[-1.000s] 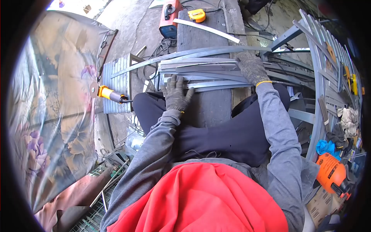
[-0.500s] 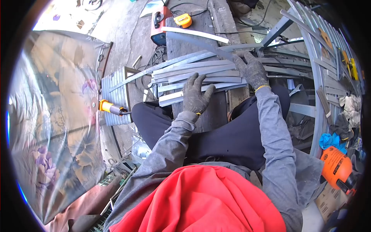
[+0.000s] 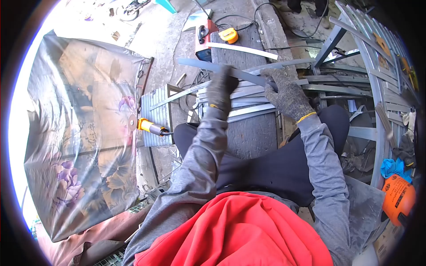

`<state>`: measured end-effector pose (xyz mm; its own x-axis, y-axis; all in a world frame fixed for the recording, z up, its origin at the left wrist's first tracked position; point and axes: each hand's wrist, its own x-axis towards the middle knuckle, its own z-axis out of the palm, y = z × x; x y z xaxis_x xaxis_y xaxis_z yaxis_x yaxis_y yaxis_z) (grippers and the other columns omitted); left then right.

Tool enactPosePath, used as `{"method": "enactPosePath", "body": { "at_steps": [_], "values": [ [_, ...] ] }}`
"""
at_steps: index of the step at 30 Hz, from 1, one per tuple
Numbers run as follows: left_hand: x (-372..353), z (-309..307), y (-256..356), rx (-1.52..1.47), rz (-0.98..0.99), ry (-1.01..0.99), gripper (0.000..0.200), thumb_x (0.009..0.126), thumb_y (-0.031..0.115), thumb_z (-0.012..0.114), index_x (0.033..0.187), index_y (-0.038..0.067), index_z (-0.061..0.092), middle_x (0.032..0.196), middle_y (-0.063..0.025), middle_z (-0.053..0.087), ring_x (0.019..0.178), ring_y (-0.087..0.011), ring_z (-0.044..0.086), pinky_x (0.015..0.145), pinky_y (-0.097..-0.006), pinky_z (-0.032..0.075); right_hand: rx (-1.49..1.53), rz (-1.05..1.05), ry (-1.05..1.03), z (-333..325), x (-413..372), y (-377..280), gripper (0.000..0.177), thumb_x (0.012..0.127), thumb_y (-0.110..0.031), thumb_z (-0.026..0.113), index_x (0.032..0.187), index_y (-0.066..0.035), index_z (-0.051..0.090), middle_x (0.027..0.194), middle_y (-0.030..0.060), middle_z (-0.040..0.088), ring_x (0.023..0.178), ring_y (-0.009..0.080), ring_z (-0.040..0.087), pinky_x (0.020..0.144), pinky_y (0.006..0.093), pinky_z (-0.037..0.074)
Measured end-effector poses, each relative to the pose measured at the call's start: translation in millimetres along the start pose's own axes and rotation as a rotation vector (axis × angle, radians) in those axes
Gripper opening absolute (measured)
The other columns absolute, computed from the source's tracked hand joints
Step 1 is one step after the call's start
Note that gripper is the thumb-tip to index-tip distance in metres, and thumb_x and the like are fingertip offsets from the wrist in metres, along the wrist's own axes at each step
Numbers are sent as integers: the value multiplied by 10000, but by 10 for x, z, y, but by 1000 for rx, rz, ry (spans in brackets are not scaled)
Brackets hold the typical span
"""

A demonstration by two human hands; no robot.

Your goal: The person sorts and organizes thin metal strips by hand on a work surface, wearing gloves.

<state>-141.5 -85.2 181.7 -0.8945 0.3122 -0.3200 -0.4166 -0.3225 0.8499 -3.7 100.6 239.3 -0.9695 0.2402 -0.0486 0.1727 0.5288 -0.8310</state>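
A long flat grey metal strip [image 3: 195, 64] slants over the pile of metal pieces. My right hand [image 3: 287, 94], in a grey knit glove with a yellow cuff edge, is closed round the strip's right end. My left hand [image 3: 220, 91], gloved too and blurred by motion, is closed over the strip left of its middle; its separate fingers are hard to make out. Beneath both hands, several cut metal strips [image 3: 253, 103] lie side by side across a dark wooden plank [image 3: 253, 135].
At left, a yellow angle grinder [image 3: 151, 127] rests on a stack of metal tubes [image 3: 156, 106]. A red machine [image 3: 204, 40] and a yellow tape measure [image 3: 228, 35] sit ahead. A metal frame [image 3: 375, 88] and an orange bottle [image 3: 398, 199] are at right. Cables cross behind.
My left hand has risen from the pile to the raised strip and closed over it. The strip, still in my right hand, has lowered at its left end. The view has shifted left.
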Motion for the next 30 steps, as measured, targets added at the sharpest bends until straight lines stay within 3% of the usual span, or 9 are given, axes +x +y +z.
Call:
{"method": "enactPosePath", "body": {
  "at_steps": [5,6,7,9,12,18,21,26,30],
  "values": [
    [441,-935,910,-211,307,236,275,954,428,629,818,191,655,695,34,610,637,-111,562,596,-265,436,-156,79,-43,-162,-109,128,466,908,-193,600,1371,-202,542,1166,160,675,1075,335,680,962,466,531],
    [668,-1460,993,-283,268,93,282,949,440,619,806,198,646,667,30,590,607,-121,538,601,-277,424,-161,83,-41,-192,-139,142,466,908,-193,600,1371,-202,542,1166,160,675,1075,335,680,962,466,531],
    [979,-1990,1013,-271,205,-544,273,956,426,601,801,202,625,779,39,629,737,-129,558,670,-350,442,-186,157,-23,-222,-156,149,443,915,-215,616,1354,-198,558,1135,157,678,1065,329,682,949,460,535],
    [493,-1335,1080,53,122,479,230,929,323,662,1043,123,663,944,-29,689,791,-184,625,637,-329,452,-217,230,-2,-244,-163,214,422,921,-236,631,1337,-193,573,1104,154,681,1055,324,685,936,453,540],
    [386,-1243,819,497,203,409,857,824,132,805,1530,148,320,1507,-153,432,1060,-240,618,746,-396,484,-150,82,82,-236,-120,349,345,950,-272,637,1265,-135,603,1051,130,688,1021,303,682,934,441,534],
    [29,-921,346,477,-224,-139,562,909,389,736,1378,130,565,1259,-56,642,1111,-205,617,890,-378,522,481,287,-166,-86,-70,271,300,1032,-313,546,1174,-56,610,775,64,688,526,81,589,431,245,459],
    [-200,-729,196,523,-252,-294,529,929,405,723,1364,130,597,1199,-8,673,1076,-174,638,911,-326,511,568,322,-220,-66,-68,253,299,1031,-305,546,1184,-56,609,791,66,696,547,90,602,443,244,477],
    [-306,-649,155,148,-261,-310,477,1065,311,479,1467,77,373,1282,-150,588,922,-218,612,837,-331,532,506,353,-411,13,-100,229,352,1045,-315,518,1208,-23,630,851,112,737,619,127,677,522,256,551],
    [-310,-1042,93,158,-18,-165,299,1023,234,618,1207,1,587,1003,-67,604,845,-154,603,706,-314,524,393,387,-512,83,-91,184,358,1045,-331,508,1157,-23,651,862,115,744,648,166,704,544,282,573]
  ]
}}
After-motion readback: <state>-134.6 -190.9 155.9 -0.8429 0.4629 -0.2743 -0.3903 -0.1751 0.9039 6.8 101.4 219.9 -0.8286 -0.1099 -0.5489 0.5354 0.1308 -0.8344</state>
